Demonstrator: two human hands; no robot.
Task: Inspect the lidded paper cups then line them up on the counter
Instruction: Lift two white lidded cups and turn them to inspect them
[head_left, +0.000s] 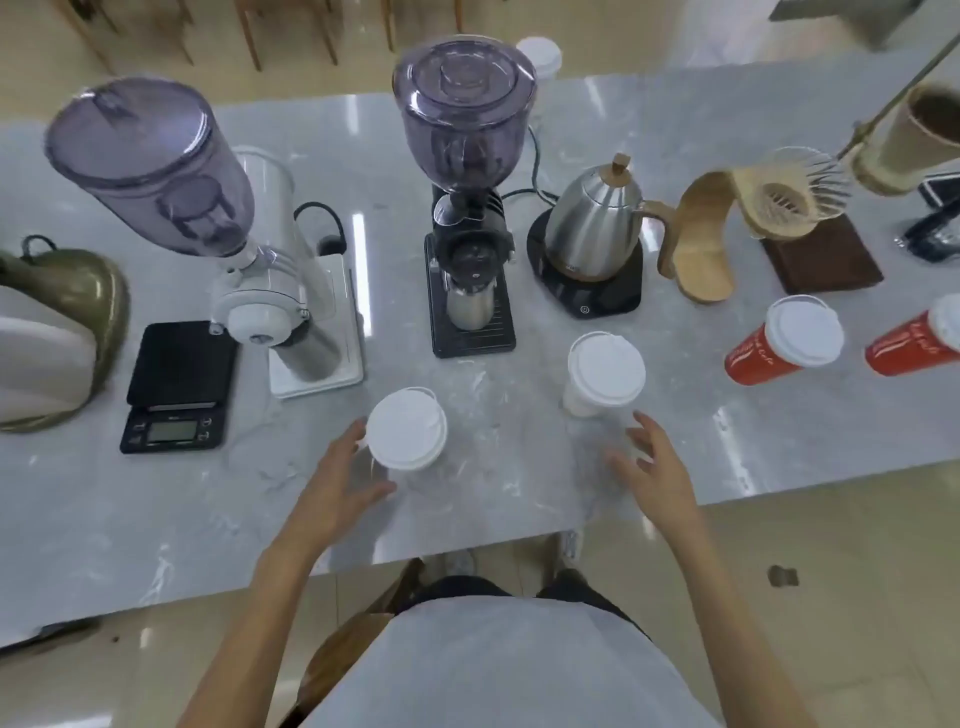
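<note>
Two white-lidded cups stand on the grey marble counter (156, 519) near its front edge. My left hand (337, 483) curves loosely beside the left cup (407, 428), fingers by the lid's left rim and thumb near its base; I cannot tell if it touches. My right hand (657, 467) hovers with spread fingers just in front and to the right of the all-white cup (605, 374), holding nothing. Two red cups with white lids, one (779, 343) and another (919, 343) cut by the frame edge, stand further right. One more white-lidded cup (540, 54) stands at the far edge.
Behind the cups stand a white grinder (249, 291), a black grinder (467, 249), a black scale (176, 384), a steel kettle on its base (592, 228) and a wooden dripper stand (753, 218). An olive-and-white appliance (52, 332) sits at far left.
</note>
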